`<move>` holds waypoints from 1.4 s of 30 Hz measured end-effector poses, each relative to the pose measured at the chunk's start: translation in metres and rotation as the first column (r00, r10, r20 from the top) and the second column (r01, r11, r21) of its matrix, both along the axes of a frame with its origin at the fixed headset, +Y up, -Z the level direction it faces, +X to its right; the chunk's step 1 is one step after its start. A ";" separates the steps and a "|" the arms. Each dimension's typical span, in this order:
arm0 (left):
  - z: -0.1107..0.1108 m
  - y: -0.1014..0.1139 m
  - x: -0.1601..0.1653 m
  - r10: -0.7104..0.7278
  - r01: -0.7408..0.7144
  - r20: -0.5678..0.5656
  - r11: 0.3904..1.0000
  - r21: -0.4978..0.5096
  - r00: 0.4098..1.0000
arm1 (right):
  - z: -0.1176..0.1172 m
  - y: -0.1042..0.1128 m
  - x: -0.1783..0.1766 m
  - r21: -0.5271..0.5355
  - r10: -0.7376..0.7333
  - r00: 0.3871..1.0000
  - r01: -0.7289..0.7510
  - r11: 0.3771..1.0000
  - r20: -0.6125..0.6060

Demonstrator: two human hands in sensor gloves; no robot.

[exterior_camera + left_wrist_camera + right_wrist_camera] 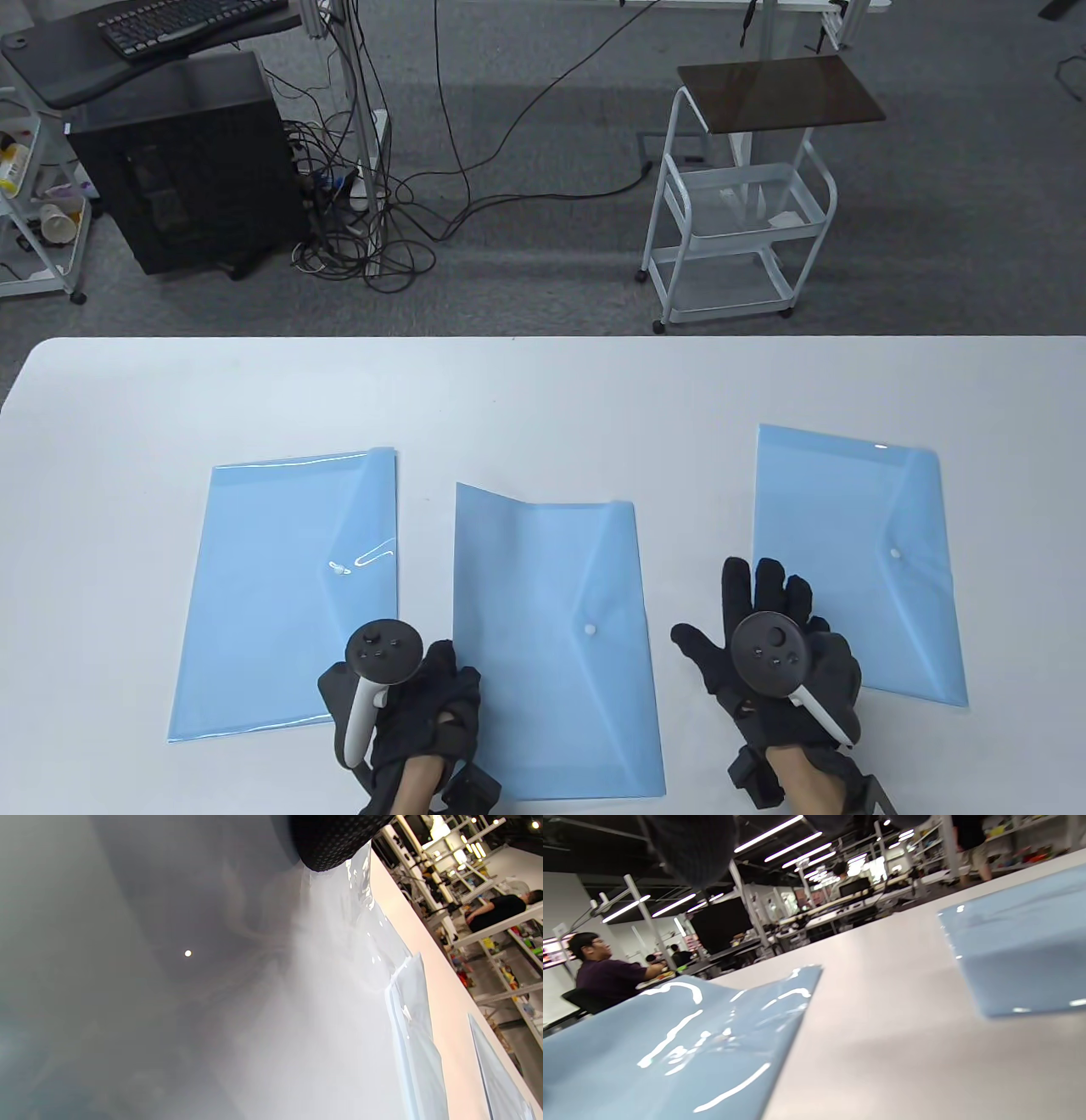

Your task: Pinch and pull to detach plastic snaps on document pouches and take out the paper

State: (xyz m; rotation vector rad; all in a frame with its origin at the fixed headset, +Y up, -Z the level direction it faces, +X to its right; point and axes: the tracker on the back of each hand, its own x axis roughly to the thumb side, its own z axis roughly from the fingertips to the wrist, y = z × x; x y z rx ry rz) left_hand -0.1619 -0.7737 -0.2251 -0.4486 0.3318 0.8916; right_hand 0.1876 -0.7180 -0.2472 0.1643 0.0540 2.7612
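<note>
Middle pouch (pixel 551 628) lies between both hands, left hand (pixel 424 705) touching its edge

There are no words, numbers or signs that can be read in any of the views.
</note>
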 end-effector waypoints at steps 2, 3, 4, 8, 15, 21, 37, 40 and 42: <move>0.000 0.000 0.000 -0.002 0.002 0.000 1.000 0.000 1.000 | 0.000 0.003 -0.011 -0.007 0.015 0.999 -0.016 1.000 -0.032; 0.000 0.000 0.000 -0.003 0.003 0.001 1.000 0.000 1.000 | 0.000 0.005 -0.019 -0.027 0.027 0.998 -0.028 0.999 -0.056; 0.000 0.000 0.000 -0.002 0.002 0.000 1.000 -0.002 1.000 | -0.001 0.006 -0.027 -0.049 0.035 0.996 -0.039 0.998 -0.077; 0.000 0.000 0.000 0.008 -0.008 -0.004 1.000 -0.008 1.000 | -0.008 0.007 -0.053 -0.124 0.058 0.990 -0.074 0.989 -0.130; 0.000 0.000 0.000 -0.002 0.002 0.003 1.000 -0.004 1.000 | -0.026 -0.003 -0.090 -0.220 0.163 0.971 -0.200 0.955 -0.173; 0.000 0.000 0.000 0.008 -0.008 0.009 1.000 -0.006 1.000 | -0.035 -0.022 -0.115 -0.285 0.212 0.954 -0.268 0.920 -0.212; -0.001 0.002 0.005 -0.048 0.047 0.028 0.999 0.010 0.998 | -0.043 -0.053 -0.148 -0.292 0.425 0.867 -0.490 0.821 -0.260; -0.001 0.002 0.005 -0.048 0.047 0.029 0.999 0.010 0.998 | -0.040 -0.059 -0.156 -0.231 0.486 0.841 -0.535 0.812 -0.238; -0.001 0.002 0.005 -0.046 0.046 0.032 0.999 0.009 0.998 | -0.038 -0.063 -0.162 -0.167 0.556 0.799 -0.595 0.786 -0.228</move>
